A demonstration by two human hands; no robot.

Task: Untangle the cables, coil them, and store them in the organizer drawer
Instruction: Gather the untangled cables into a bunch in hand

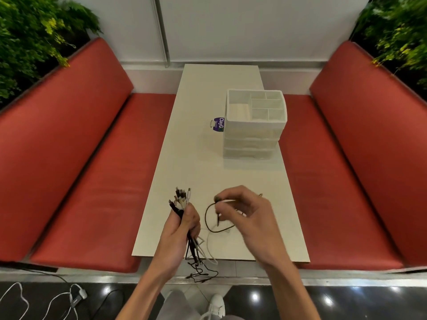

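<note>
Head view, item one: cable bundle (181, 204), long axis ran from plugs (182, 195) pointing away to tails (199, 272) trailing off the near table (208, 93) edge; left hand (184, 227) gripped it in a fist. Item two: single dark cable (208, 224), looped between the hands; right hand (248, 214) pinched it at the fingertips. Item three: organizer (254, 122) (drawers (250, 145) apparently all shut) stood well ahead, right of centre; right hand lay nearer, likely the one to reach

The left hand (182, 224) grips a cable bundle (181, 199); the right hand (245, 211) pinches a dark cable (208, 221).
</note>
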